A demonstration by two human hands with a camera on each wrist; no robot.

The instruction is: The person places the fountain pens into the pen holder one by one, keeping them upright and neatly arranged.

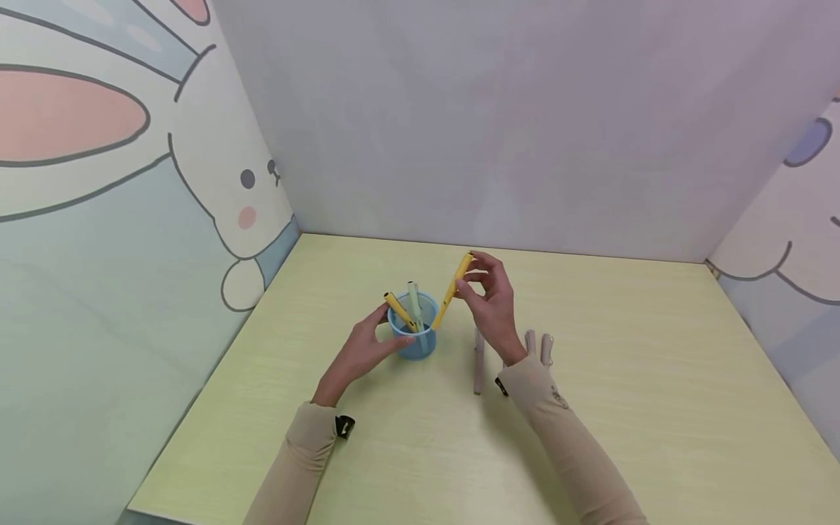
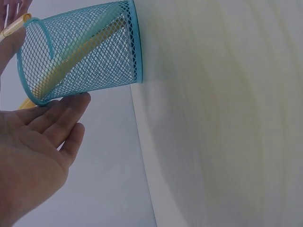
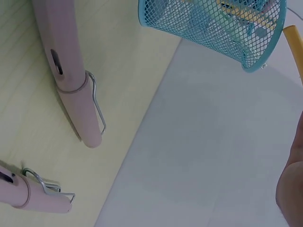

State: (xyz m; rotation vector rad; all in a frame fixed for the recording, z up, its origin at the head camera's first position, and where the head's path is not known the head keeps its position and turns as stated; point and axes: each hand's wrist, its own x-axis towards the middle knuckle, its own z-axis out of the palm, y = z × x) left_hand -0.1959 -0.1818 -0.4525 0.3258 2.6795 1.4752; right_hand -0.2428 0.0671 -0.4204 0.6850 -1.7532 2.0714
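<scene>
- Two tan sleeves come in from the bottom of the head view, one for each arm.
- Left hand [image 1: 363, 350] rests against the side of the blue mesh cup [image 1: 415, 327]; its fingers lie straight and loose on the wire, not curled round it.
- Right hand [image 1: 491, 300] pinches a yellow pen [image 1: 451, 290] near its top, with thumb and fingertips closed on it.
- That pen leans with its lower end right at the cup's rim. I think this is the step of dropping it in.
- Inside the cup a second yellow pen [image 1: 400, 311] and a pale green pen [image 1: 415, 300] lean against the wall.
- My guess for the next move: tip the pen up a bit straighter, ease it down past the rim, and let go once it is inside. The left hand should keep the light cup from sliding.
- On the yellow table [image 1: 630, 408], just beside the right wrist, lie pink pens [image 1: 478, 361] with metal clips. They sit close to the arm, so a sleeve could knock them.
- The two pens in the cup take up room, so the new one may bump them on the way in.
- A bunny picture [image 1: 223, 168] fills the left wall, well apart from the hands.
</scene>
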